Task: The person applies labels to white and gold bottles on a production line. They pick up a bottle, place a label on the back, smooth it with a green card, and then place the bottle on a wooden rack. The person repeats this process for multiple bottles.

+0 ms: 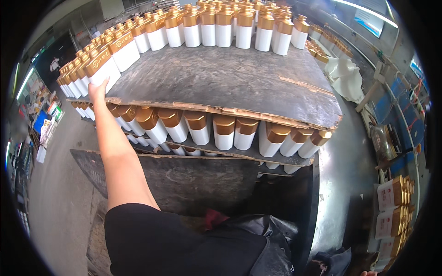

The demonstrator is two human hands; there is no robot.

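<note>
Standing in ranks: white bottles with gold shoulders and necks (224, 28), along the rear and left of a dark, splinter-edged wooden board (221, 76). Board seems partly filled; rows stop short of its front right. Front-left bottle (97, 63): at the board's corner, its white base grasped by the left hand's (97, 91) fingers. Lower tier of gold-topped white bottles (223, 132): set out beneath. Right hand (369, 273): nearly cut off; grip cannot be told. Rear rows: overlap, uncountable.

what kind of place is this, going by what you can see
Probably a factory or workshop: rows of matching white-and-gold bottles stand on a worn dark board, more bottles sit beneath it, and a strip light hangs overhead.
</note>
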